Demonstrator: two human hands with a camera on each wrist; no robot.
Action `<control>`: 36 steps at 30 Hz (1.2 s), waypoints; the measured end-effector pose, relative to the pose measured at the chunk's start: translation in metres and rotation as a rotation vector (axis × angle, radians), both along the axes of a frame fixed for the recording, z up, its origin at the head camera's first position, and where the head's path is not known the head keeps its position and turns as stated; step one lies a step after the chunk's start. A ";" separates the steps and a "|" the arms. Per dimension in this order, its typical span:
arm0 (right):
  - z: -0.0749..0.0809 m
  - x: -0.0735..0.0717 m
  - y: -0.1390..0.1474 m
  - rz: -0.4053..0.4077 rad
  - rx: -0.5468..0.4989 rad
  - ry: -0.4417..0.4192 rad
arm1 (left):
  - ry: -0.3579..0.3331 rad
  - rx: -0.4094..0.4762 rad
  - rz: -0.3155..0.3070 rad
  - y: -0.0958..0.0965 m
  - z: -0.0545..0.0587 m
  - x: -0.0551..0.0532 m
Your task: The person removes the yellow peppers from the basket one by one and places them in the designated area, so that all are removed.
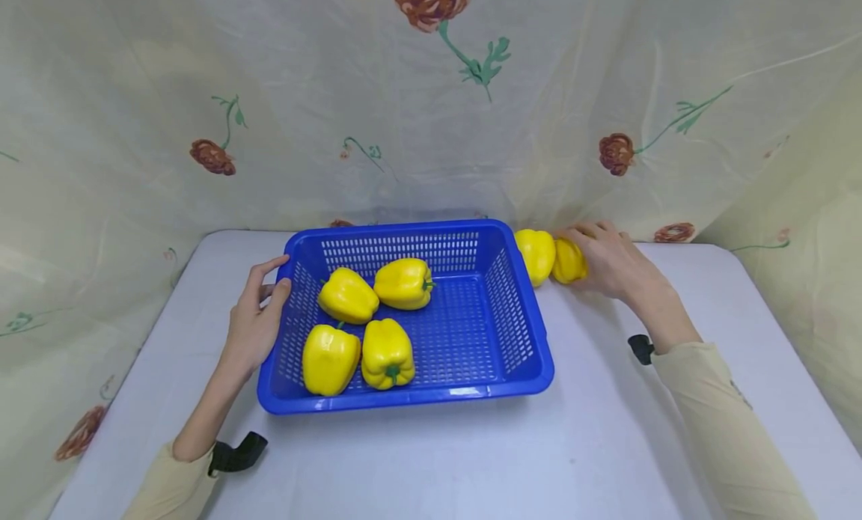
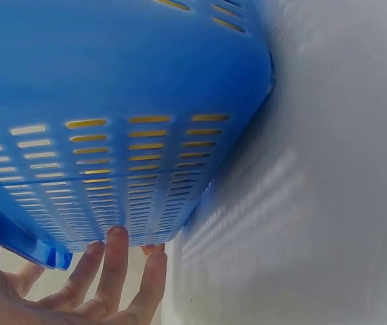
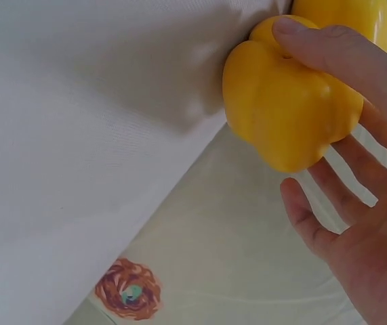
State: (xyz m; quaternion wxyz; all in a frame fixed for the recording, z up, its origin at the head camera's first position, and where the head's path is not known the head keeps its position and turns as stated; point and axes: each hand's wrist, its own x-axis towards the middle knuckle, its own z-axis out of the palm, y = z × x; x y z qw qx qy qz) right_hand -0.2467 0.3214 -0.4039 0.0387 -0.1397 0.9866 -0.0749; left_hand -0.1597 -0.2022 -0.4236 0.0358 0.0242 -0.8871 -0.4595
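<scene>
A blue plastic basket (image 1: 404,402) with slotted walls sits on the table, with several yellow bell peppers (image 1: 388,352) in its left half. My left hand (image 1: 252,329) holds the basket's left rim, thumb at the top edge. In the left wrist view, the fingers (image 2: 116,261) lie along the outside of the slotted wall. To the right of the basket, my right hand (image 1: 602,260) grips a yellow bell pepper (image 3: 288,101), with the thumb over it and the other fingers around its far side. Another yellow bell pepper (image 1: 536,257) stands between that one and the basket.
A white cloth covers the table (image 1: 471,460). Flower-printed curtains (image 1: 303,93) hang behind it and at both sides, close to the table's back edge. A black wrist mount (image 1: 239,454) sits at the left cuff, and another black mount (image 1: 641,349) at the right.
</scene>
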 end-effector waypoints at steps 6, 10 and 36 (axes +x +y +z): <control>0.002 0.002 0.002 -0.002 -0.003 -0.021 | -0.005 0.002 0.002 0.000 0.000 0.000; 0.003 0.003 0.002 0.004 -0.005 -0.021 | 0.001 0.001 0.000 0.000 -0.001 0.000; 0.061 0.029 -0.054 0.130 -0.052 0.076 | 0.024 -0.003 0.002 0.000 -0.003 0.000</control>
